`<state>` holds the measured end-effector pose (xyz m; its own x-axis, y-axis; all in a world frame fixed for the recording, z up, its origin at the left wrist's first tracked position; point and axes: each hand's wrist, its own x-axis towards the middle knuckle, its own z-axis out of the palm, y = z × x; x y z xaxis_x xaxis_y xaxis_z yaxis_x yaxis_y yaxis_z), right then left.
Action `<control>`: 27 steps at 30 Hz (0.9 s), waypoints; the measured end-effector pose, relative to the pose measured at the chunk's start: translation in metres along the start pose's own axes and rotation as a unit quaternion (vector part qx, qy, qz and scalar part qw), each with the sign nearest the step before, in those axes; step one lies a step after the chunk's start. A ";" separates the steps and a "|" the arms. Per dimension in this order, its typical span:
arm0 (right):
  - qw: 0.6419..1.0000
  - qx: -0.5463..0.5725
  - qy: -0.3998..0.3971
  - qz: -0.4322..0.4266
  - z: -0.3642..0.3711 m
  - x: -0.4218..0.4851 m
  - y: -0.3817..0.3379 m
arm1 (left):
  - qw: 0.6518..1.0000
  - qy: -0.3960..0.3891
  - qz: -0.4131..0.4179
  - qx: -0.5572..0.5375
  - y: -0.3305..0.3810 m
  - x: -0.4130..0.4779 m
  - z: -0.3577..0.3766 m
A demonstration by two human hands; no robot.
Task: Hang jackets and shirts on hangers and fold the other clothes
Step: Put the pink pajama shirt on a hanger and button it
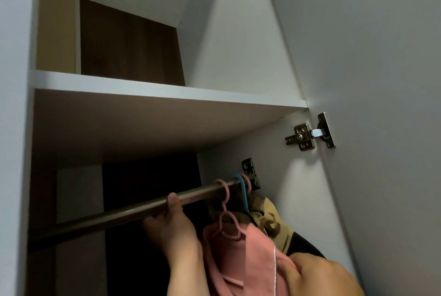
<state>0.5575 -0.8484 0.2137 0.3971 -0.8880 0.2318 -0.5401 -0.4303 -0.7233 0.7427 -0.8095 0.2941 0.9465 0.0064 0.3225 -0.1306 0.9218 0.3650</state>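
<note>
A pink garment (245,255) hangs on a pink hanger (225,207) whose hook sits over the dark wardrobe rail (124,212). Beside it, toward the rail's right end, a blue hanger (243,190) carries a tan and black garment (274,221); a second pink hook is behind it. My left hand (171,224) grips the rail from below, thumb over the front, just left of the pink hanger. At the bottom right my right hand (317,276) holds the pink garment's shoulder; its fingers are partly hidden by cloth.
A white shelf (167,90) runs across above the rail. The open wardrobe door (381,81) stands at the right, with a metal hinge (310,136). A rail bracket (250,171) is fixed to the right side wall. The wardrobe's interior left of my hand is dark.
</note>
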 end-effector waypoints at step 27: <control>0.955 -0.131 0.186 -0.188 -0.060 -0.169 0.012 | 0.672 -0.441 0.096 0.587 0.123 -0.157 -0.113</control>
<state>0.4395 -0.7136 0.2047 0.3341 -0.6381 0.6937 -0.5987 -0.7121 -0.3667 0.6113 -0.6532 0.1895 0.4032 -0.6278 0.6658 -0.8586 -0.0077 0.5127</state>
